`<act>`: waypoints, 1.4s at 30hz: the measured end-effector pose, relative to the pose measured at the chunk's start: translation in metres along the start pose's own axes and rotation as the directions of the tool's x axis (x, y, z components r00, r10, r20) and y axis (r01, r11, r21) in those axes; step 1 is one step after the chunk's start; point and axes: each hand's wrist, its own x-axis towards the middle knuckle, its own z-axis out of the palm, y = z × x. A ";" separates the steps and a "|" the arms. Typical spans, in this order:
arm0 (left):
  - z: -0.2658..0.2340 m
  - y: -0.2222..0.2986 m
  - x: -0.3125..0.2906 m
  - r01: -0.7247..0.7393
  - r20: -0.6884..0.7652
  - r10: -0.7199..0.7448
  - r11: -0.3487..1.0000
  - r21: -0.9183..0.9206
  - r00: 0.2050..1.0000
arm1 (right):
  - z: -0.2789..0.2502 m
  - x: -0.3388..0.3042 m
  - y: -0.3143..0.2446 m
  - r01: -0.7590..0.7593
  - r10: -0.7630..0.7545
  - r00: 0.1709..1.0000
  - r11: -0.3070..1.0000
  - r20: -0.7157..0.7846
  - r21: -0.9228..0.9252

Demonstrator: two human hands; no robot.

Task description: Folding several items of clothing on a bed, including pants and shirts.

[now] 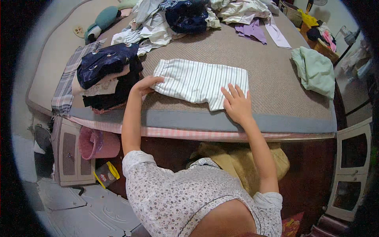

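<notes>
A pair of white pants with dark stripes [193,81] lies folded lengthwise on the woven bed mat [272,75], its gathered waistband to the left. At the waistband's near corner my left hand [148,83] grips the cloth, thumb on top and the other fingers partly hidden beneath. My right hand [237,103] rests flat on the leg end at the right, fingers spread. Just left of my left hand stands a stack of folded clothes [106,77], with a navy printed piece on top.
Loose clothes [158,27] are heaped along the far side of the bed, with a purple piece [252,31] at their right. A pale green folded cloth [314,71] sits near the right edge. Below the bed's front stand a pink bin [98,143] and a small cabinet [69,152].
</notes>
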 end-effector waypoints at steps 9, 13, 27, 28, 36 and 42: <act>0.079 -0.050 -0.027 -0.662 -0.611 0.272 0.426 -0.616 0.743 | 0.000 -0.004 -0.007 -0.067 0.069 0.997 0.997 -0.043 0.038; 0.093 -0.045 -0.036 -0.536 -0.622 0.035 0.547 -0.643 0.782 | -0.004 -0.005 -0.005 -0.089 0.091 0.995 0.994 -0.046 0.059; 0.161 -0.024 -0.059 -0.492 0.019 0.975 0.094 0.865 0.219 | -0.033 -0.011 0.042 0.359 -0.352 0.933 0.920 -0.074 0.155; 0.159 -0.016 -0.056 -0.570 0.213 0.931 -0.007 0.822 0.296 | -0.032 -0.009 0.041 0.413 -0.404 0.910 0.904 -0.096 0.106; 0.149 -0.005 -0.025 -0.528 0.720 0.691 -0.587 0.613 0.066 | -0.032 -0.005 0.041 0.470 -0.467 0.881 0.882 -0.075 0.041; 0.147 0.010 -0.012 -0.727 0.475 0.624 0.230 0.647 0.621 | -0.040 0.000 0.049 0.474 -0.487 0.873 0.862 0.034 0.179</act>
